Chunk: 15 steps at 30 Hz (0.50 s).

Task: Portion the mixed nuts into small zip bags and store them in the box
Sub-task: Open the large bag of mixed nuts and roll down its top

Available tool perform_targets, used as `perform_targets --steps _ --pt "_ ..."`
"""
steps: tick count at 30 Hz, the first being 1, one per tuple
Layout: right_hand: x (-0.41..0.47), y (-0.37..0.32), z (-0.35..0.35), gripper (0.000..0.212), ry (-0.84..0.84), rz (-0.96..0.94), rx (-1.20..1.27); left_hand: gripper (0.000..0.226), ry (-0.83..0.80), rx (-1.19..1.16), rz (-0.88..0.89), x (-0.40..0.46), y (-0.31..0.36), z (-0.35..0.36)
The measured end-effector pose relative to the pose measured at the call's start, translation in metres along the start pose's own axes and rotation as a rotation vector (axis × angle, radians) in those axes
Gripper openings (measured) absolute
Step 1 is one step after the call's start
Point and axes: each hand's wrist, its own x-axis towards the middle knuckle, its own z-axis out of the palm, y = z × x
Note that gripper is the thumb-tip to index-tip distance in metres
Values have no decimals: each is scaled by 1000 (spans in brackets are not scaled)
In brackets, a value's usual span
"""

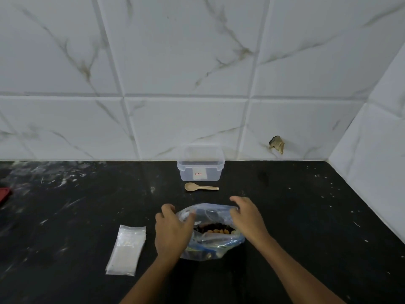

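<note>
A black counter (pixel 306 216) is spreading across the lower half of the view, meeting a white marbled tile wall (pixel 175 62) at 12 o'clock. Near the middle, a big clear bag of mixed nuts (pixel 213 232) is sitting on the counter with its mouth gaping upward. The left hand (pixel 172 232) is gripping the bag's rim at its 9 o'clock side, fingers curling over the plastic, while the right hand (pixel 246 217) is holding the rim at 2 o'clock, so the hands are spreading the opening between them. A clear plastic box (pixel 201 166) is standing lidless at 12 o'clock from the bag, against the wall. A stack of small zip bags (pixel 126 250) is lying at 9 o'clock, just beside the left hand. A small beige spoon (pixel 200 187) is lying between box and bag.
</note>
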Motion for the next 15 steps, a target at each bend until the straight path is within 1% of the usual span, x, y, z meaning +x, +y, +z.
perform_targets --steps 1,2,3,4,5,6,7,8,11,13,15 --pt "0 -3 1 42 -37 -70 -80 53 59 90 57 -8 2 -1" --pt "2 -6 2 42 -83 -126 -165 55 70 130 82 -13 2 0" --pt "1 -9 4 40 -135 -162 -248 55 36 145 73 -16 0 2" --pt "-1 -11 7 32 -169 -184 -311 53 -14 133 39 -17 -3 4" --pt "-3 -10 11 21 -179 -176 -341 51 -64 100 3 -17 -7 6" --pt "-3 -9 15 13 -170 -139 -320 48 -97 52 -20 -16 -11 6" --pt "-1 -8 17 12 -160 -75 -258 43 -116 -7 -34 -15 -14 7" --pt "1 -6 19 15 -150 -1 -164 38 -127 -64 -40 -13 -16 7" --pt "5 -10 11 23 -135 231 282 19 -145 -230 -95 -10 -12 6" --pt "10 -17 -1 24 -146 385 553 11 -123 -403 -179 -7 -3 1" --pt "21 -20 -9 23 -217 519 675 10 -164 -646 -311 -1 4 -4"
